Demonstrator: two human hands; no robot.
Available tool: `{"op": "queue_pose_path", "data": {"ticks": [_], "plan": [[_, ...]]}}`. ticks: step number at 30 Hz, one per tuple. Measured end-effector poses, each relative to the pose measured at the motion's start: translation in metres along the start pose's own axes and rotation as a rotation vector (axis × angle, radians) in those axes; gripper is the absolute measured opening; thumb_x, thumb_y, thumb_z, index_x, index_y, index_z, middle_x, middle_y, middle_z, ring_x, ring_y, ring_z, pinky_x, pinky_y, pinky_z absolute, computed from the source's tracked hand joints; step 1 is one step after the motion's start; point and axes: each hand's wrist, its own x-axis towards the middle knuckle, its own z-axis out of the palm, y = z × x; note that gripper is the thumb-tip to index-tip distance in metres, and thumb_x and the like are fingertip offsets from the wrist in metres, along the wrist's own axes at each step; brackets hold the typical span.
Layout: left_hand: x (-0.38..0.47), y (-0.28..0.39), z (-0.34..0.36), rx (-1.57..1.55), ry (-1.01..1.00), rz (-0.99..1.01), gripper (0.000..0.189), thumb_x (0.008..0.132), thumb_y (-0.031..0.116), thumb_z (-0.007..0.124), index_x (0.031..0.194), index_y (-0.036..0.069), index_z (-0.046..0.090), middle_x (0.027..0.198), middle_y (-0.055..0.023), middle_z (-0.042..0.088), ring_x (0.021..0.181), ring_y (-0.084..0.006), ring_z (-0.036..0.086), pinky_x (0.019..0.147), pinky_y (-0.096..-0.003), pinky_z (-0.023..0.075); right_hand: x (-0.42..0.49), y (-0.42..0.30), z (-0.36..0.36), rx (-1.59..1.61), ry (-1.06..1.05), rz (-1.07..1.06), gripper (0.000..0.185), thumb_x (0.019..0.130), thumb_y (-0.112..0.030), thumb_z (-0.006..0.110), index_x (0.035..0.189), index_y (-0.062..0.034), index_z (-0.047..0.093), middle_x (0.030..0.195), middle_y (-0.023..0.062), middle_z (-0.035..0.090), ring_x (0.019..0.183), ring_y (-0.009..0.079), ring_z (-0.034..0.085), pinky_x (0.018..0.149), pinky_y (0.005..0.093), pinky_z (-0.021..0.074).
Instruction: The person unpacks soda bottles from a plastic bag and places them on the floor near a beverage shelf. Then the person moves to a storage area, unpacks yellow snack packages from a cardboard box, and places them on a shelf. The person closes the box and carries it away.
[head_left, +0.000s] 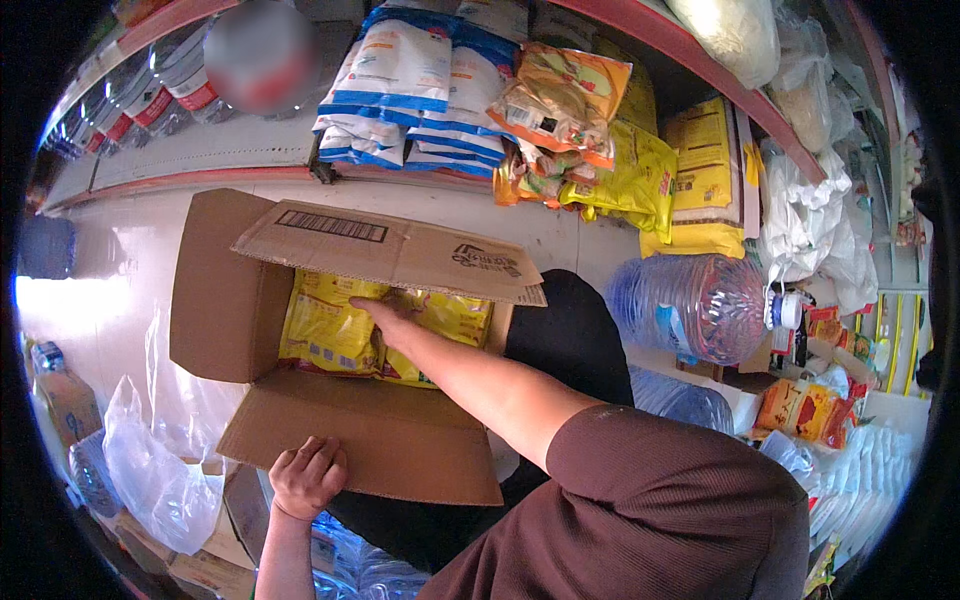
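An opened cardboard box (217, 300) stands on the floor in front of me, its flaps spread. Inside lie several yellow plastic packets (330, 322), side by side. My right hand (382, 315) reaches into the box and touches the packets; its thumb points left over one of them, while the other fingers are mostly hidden, so a grasp cannot be told. My left hand (307, 476) holds the outer edge of the near flap (390, 442), fingers curled over it. The far flap (390, 247), printed with a barcode, leans over part of the contents.
Beyond the box, a low shelf (247, 176) carries white-and-blue bags (397, 67), orange packets (562, 97) and large bottles (157, 97). A big water bottle (690, 307) lies at right. Clear plastic bags (157, 472) and cartons (210, 570) are at lower left.
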Motion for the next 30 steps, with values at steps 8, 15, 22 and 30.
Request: {"op": "queue_pose_path", "data": {"ticks": [8,15,22,30], "plan": [[0.002,-0.004,0.002,-0.075,-0.033,-0.004,0.01,0.075,0.016,0.06,0.085,0.013,0.059,0.094,-0.0015,0.068,0.087,-0.0194,0.066,0.06,-0.0305,0.0457,-0.087,-0.034,-0.025,-0.037,-0.04,-0.301,0.025,0.075,-0.01,0.069,0.097,0.0018,0.064,0.093,0.0109,0.068,0.081,0.0182,0.064,0.074,0.0305,0.0505],[0.003,-0.002,0.003,-0.034,-0.059,0.014,0.01,0.079,0.016,0.061,0.086,0.011,0.058,0.092,-0.0029,0.068,0.087,-0.0212,0.067,0.059,-0.0322,0.0451,-0.252,-0.1,-0.122,0.165,-0.374,-0.318,0.038,0.077,-0.011,0.067,0.111,0.003,0.059,0.1,0.0091,0.067,0.089,0.0161,0.063,0.085,0.0319,0.0489],[0.02,-0.008,-0.005,-0.015,-0.11,0.048,0.005,0.077,0.012,0.064,0.08,0.013,0.06,0.087,-0.0022,0.067,0.084,-0.0208,0.067,0.056,-0.0328,0.0443,-0.341,-0.152,-0.207,0.311,-0.288,-0.287,0.042,0.076,-0.015,0.067,0.113,0.002,0.058,0.103,0.0098,0.066,0.089,0.0169,0.063,0.084,0.0318,0.05],[0.022,-0.01,-0.007,-0.052,-0.152,0.001,0.005,0.078,0.013,0.061,0.082,0.013,0.063,0.087,-0.0018,0.067,0.082,-0.0222,0.066,0.058,-0.0352,0.0446,-0.343,-0.227,-0.301,0.641,0.114,-0.551,0.043,0.079,-0.014,0.065,0.117,0.0004,0.053,0.11,0.0146,0.063,0.099,0.0249,0.063,0.088,0.0379,0.053]]}}
